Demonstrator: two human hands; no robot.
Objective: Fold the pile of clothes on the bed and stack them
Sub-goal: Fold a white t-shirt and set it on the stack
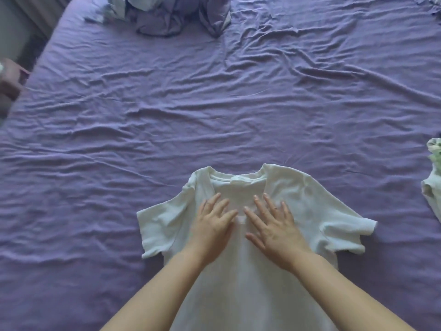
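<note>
A white short-sleeved T-shirt (310,206) lies spread flat on the purple bed sheet (167,130), collar away from me and both sleeves out to the sides. My left hand (213,225) and my right hand (272,225) lie side by side on the shirt's chest just below the collar. Both press flat on the fabric with straight, spread fingers. My forearms cover part of the shirt's lower body.
A pale, green-patterned garment (433,180) lies at the right edge. Crumpled purple and light-blue clothes (167,17) sit at the far end of the bed. The bed's left edge drops off beside a pinkish object (12,80).
</note>
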